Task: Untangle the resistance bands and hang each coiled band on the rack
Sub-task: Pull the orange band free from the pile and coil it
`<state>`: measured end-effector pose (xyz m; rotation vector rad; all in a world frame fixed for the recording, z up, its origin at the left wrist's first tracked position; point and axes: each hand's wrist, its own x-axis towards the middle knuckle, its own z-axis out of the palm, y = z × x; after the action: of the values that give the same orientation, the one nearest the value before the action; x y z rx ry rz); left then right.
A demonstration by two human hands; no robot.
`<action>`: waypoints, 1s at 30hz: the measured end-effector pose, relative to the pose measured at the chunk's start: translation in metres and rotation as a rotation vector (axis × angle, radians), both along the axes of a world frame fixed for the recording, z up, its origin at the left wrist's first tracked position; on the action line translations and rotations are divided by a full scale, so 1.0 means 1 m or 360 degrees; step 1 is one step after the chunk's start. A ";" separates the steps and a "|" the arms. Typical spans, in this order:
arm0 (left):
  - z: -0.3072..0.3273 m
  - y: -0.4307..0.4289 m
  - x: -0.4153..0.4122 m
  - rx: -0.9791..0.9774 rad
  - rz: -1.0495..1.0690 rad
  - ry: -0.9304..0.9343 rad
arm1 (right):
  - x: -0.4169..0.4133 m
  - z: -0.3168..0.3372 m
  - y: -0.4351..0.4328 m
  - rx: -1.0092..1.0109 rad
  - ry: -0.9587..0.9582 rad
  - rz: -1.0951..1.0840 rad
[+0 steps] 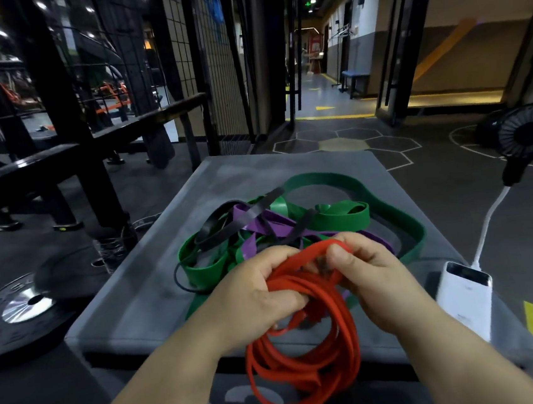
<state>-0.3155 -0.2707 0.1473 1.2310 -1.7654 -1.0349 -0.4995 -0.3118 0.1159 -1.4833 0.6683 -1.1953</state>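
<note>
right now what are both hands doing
Left hand: grips the red band coil.
Right hand: pinches the top loop of the same red band.

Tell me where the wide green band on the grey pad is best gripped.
Probably at the far arc of the wide green flat rubber band, pinched from above: there it lies as one open loop on the grey padded platform, clear of the purple rubber band and black rubber band crossing it nearer.
</note>
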 end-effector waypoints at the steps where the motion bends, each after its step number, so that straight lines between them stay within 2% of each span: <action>1: 0.000 0.001 0.001 -0.0034 0.0021 -0.0001 | 0.001 0.000 0.003 -0.0009 -0.0096 0.0036; 3: -0.004 0.002 0.000 -0.0123 0.0102 0.0064 | 0.001 0.001 0.008 0.0027 -0.0308 0.0122; 5: -0.007 0.002 -0.005 -0.0179 0.0194 0.0324 | -0.001 0.002 0.014 0.0070 -0.0331 0.0139; 8: -0.009 0.001 -0.013 -0.0221 0.0343 0.0805 | -0.001 0.002 0.021 -0.0049 -0.0011 0.0025; 11: -0.011 -0.001 -0.015 -0.0184 0.0390 0.1003 | 0.002 -0.004 0.023 -0.0211 0.0383 -0.0169; 17: -0.014 -0.006 -0.010 0.0056 0.0106 0.1161 | -0.001 -0.006 0.020 -0.0250 0.0634 -0.0268; 22: -0.017 -0.008 -0.012 0.0033 0.0177 0.1193 | -0.001 -0.009 0.015 -0.0290 0.0821 -0.0154; 24: -0.017 -0.009 -0.011 0.0023 0.0235 0.1257 | 0.002 -0.010 0.015 -0.0218 0.0769 -0.0109; 27: -0.016 -0.010 -0.010 0.0030 0.0276 0.1274 | 0.002 -0.011 0.013 0.0053 0.0596 0.0073; 30: -0.016 -0.012 -0.008 -0.0028 0.0294 0.1063 | -0.004 -0.008 0.009 0.0312 0.0400 0.0292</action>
<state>-0.3231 -0.2826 0.1309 0.8722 -1.1220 -1.1462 -0.5031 -0.3032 0.1078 -1.5047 0.7763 -0.7881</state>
